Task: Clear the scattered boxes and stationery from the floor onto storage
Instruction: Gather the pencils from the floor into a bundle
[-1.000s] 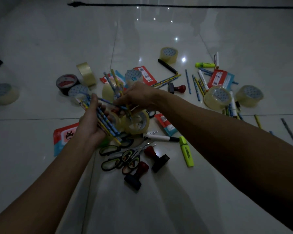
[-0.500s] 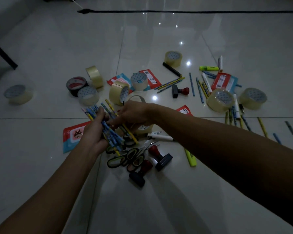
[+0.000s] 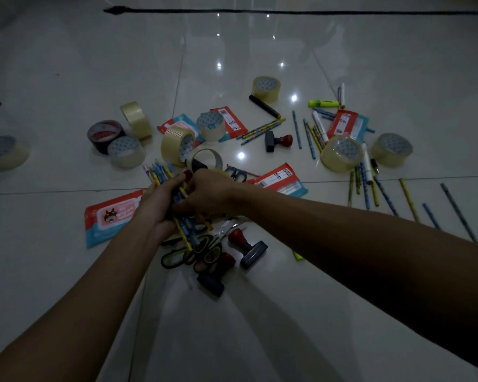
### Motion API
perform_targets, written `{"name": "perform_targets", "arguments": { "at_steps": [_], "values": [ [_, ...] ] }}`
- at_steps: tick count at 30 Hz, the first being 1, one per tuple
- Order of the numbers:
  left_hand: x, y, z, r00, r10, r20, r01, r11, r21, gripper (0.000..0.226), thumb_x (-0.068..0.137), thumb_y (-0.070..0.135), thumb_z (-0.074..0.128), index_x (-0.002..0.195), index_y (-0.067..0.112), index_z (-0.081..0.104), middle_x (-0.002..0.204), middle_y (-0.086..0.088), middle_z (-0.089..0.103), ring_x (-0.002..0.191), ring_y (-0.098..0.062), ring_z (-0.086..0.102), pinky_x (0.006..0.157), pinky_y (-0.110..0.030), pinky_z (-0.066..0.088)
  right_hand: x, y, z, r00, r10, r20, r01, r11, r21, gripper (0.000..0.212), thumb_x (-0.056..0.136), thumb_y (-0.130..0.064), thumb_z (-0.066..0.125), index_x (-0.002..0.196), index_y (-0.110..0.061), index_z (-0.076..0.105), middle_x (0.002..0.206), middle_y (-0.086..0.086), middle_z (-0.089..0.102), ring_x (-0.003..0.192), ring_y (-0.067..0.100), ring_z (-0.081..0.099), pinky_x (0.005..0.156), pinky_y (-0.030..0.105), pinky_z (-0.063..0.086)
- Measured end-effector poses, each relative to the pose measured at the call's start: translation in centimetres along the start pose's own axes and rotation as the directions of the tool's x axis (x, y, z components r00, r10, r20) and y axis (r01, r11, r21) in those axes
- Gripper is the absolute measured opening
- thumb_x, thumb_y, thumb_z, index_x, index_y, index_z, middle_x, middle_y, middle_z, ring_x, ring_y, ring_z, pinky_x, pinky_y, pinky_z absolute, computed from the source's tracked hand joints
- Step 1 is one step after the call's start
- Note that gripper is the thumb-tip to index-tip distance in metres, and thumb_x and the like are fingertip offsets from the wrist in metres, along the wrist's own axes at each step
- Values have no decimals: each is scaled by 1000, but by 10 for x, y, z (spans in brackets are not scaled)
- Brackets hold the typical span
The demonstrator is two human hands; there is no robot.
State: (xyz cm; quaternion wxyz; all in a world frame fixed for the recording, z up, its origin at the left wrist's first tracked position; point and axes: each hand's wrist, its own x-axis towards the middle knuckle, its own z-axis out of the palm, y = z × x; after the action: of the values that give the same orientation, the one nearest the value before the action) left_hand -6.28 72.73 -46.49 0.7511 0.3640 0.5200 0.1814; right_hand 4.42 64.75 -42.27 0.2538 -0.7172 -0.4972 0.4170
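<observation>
The left hand (image 3: 156, 206) is gripping a bundle of pencils (image 3: 177, 205) just above the floor (image 3: 66, 78), fingers curled around its middle. The right hand (image 3: 207, 193) is pinching one pencil into the bundle. The pencils are probably light, stiff and smooth, so they may be slipping out; holding the middle tightly seems safest.

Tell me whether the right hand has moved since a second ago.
Yes. The right hand has drawn back toward the person, away from the upright tape roll, and now sits nearer the scissors.
</observation>
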Motion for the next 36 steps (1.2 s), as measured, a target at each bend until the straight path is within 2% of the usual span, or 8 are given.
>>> {"name": "perform_targets", "arguments": {
  "at_steps": [5,8,12,16,22,27,32,36],
  "values": [
    [0,-1,-10,992,67,-109,-76,993,-89,44,91,42,71,116,5,70,108,-13,75,92,-34,74,71,-49,60,-12,11,26,995,70,-75,-29,892,451,34,99,-37,60,113,-6,69,92,2,67,81,14,65,65,24,55],
    [-3,-6,-11,979,162,-127,-177,978,-114,32,94,32,69,100,1,67,95,-13,74,84,-30,74,74,-47,60,-13,19,51,961,251,-117,-95,695,713,39,101,-47,50,108,-14,69,106,7,70,94,23,67,77,36,57],
    [-11,-12,0,965,224,-139,-245,956,-160,27,99,25,62,79,9,56,64,-5,61,56,-17,62,55,-27,55,-16,22,64,900,427,-85,-161,508,846,44,99,-43,46,110,-8,70,100,11,74,83,23,70,73,41,58],
    [-15,-12,8,941,285,-183,-318,931,-182,26,98,23,63,82,5,55,64,-8,59,55,-19,62,53,-28,53,-22,12,61,889,443,117,-265,288,920,44,101,-46,41,109,-12,68,89,8,73,65,20,70,57,33,58],
    [-21,-16,23,911,393,-120,-408,902,-140,16,91,16,73,90,0,69,76,-11,71,69,-22,70,70,-35,60,-24,17,55,870,486,81,-250,294,923,37,100,-41,39,83,-15,59,79,9,61,55,18,53,44,20,37],
    [-30,-20,43,904,425,-56,-427,902,-56,28,86,21,77,102,-2,74,97,-14,76,88,-25,75,81,-40,61,-35,25,41,867,496,49,-223,297,928,37,102,-44,43,94,-14,64,75,6,61,48,13,49,34,15,30],
    [-37,-28,64,927,375,0,-375,927,17,23,86,25,77,101,6,74,92,-7,78,90,-23,75,88,-46,60,-43,34,26,870,493,-20,-187,367,911,41,103,-51,38,98,-21,65,71,3,63,45,11,47,37,18,30],
    [-37,-33,84,947,318,-40,-320,946,-61,33,92,27,72,108,-1,66,84,-9,72,82,-26,74,79,-43,61,-61,39,10,874,481,-61,-191,457,869,37,105,-44,38,89,-19,60,61,0,60,46,10,47,43,20,32]
  ]
}}
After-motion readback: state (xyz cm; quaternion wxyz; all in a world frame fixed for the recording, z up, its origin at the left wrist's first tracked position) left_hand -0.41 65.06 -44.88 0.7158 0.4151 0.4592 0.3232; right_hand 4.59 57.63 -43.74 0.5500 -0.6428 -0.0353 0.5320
